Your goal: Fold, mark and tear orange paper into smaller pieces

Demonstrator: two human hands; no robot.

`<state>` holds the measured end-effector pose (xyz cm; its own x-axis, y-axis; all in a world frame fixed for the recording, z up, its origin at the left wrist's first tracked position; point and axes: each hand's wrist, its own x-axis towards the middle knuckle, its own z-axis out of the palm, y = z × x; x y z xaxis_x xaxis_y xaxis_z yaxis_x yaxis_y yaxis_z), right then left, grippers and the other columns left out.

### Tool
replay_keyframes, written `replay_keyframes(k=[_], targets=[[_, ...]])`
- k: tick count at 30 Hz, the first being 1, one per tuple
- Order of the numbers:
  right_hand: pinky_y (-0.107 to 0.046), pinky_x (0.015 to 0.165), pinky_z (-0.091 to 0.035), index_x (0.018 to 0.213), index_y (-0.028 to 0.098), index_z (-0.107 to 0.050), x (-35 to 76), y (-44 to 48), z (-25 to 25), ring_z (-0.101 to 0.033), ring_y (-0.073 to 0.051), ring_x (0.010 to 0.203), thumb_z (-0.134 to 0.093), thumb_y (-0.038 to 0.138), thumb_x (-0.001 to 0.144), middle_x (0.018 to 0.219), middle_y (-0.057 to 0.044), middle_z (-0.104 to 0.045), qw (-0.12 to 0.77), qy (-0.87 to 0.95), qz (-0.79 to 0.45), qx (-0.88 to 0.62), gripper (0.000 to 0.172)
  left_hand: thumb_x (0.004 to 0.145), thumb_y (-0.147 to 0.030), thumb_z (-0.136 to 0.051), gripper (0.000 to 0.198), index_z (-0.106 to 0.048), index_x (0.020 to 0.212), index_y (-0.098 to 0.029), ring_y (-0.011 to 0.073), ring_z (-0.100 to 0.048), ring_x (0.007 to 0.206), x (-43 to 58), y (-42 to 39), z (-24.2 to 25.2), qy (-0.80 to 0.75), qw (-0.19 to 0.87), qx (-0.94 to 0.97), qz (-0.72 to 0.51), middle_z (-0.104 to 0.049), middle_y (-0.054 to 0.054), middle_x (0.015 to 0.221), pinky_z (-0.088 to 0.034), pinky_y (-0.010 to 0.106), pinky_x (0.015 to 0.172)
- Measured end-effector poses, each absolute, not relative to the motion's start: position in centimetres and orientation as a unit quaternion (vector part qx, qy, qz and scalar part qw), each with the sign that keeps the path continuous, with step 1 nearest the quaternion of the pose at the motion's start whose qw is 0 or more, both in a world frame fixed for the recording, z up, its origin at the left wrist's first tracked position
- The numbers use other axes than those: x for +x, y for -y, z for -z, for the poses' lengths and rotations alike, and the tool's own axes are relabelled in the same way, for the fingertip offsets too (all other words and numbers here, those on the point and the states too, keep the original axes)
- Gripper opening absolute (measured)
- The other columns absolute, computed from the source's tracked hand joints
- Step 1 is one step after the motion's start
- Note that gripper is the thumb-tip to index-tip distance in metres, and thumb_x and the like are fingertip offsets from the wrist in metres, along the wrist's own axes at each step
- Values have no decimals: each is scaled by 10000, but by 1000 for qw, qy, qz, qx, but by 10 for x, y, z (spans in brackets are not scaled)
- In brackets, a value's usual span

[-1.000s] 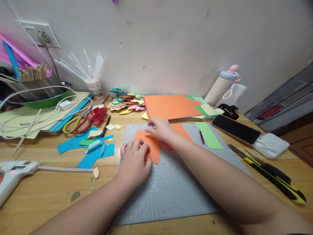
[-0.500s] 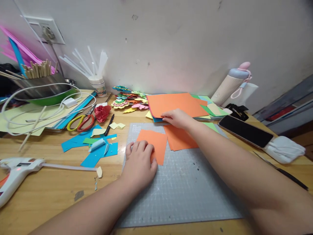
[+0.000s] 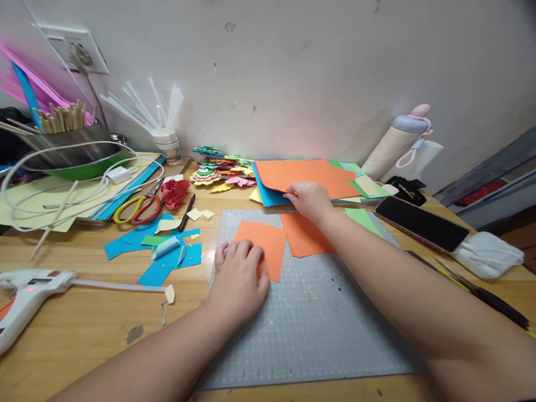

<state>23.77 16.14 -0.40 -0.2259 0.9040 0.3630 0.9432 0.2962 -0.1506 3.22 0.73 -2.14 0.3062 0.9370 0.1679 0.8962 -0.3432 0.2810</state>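
My left hand (image 3: 239,276) lies flat with fingers stretched out on a small orange paper square (image 3: 268,245) on the grey cutting mat (image 3: 310,329). Beside that square lies a second orange piece (image 3: 305,237). My right hand (image 3: 309,200) reaches to the paper stack at the mat's far edge and pinches the near edge of the top orange sheet (image 3: 305,173), lifting it so that a blue sheet (image 3: 268,195) shows underneath.
Blue paper scraps (image 3: 159,251), scissors (image 3: 138,207), a black pen (image 3: 186,213) and a red crumpled paper (image 3: 175,191) lie left of the mat. A glue gun (image 3: 29,293) is at the near left. A phone (image 3: 421,223), a bottle (image 3: 396,142) and a cutter (image 3: 481,290) are on the right.
My right hand went from the orange square on the mat to the paper stack behind it and has raised the edge of the top orange sheet. My left hand stayed put.
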Motion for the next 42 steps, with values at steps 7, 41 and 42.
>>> replay_keyframes(k=[7,41,42], targets=[[-289,613,-383,757,216,-613,241,-163,9,-633,-202,854,-637,306,827,975,-25,-710,200,790,12,-579,117,815,-240,-458,154,-537,947,-239,229,-480,1032,33,-8,21,-570,69,805,-152,-541,40,1030,-235,488,1040],[-269,575,-331,786,237,-651,246,-166,4,-596,-166,784,-635,386,822,869,4,-695,138,830,-17,-540,154,822,-238,-461,158,-540,959,-235,230,-478,1032,32,-7,22,-567,71,807,-151,-535,39,1034,-218,492,1045],[-270,577,-336,786,240,-656,246,-167,4,-596,-165,781,-636,384,821,867,6,-696,139,829,-20,-541,150,822,-238,-462,159,-541,961,-236,231,-478,1034,32,-7,22,-566,71,807,-151,-536,40,1036,-217,491,1046]])
